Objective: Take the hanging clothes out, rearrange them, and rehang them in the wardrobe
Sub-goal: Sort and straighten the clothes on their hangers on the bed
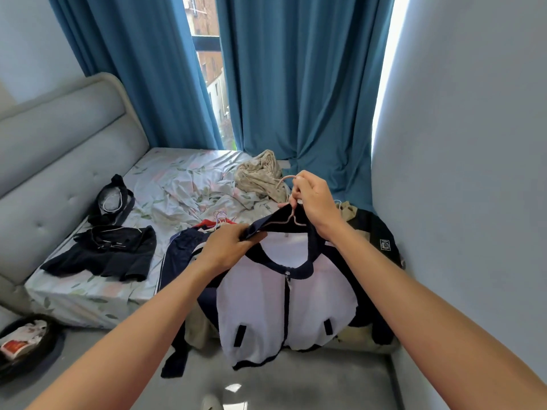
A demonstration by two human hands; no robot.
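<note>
Centre frame: right hand (310,202) pinches pink hanger (291,216) by its neck; left hand (228,247) grips white jacket (284,297) at its dark collar (zipped).

Beyond the fingers, teal curtains (296,84) hang across a window (207,54), parted by a narrow gap. Left of the fingers stands a grey padded headboard (59,149). Below and far left of them, a dark basket (26,347) holding packets sits on the grey floor (296,380).

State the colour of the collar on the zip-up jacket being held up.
Dark navy, on a white jacket body; the collar shows best in the head view.
</note>
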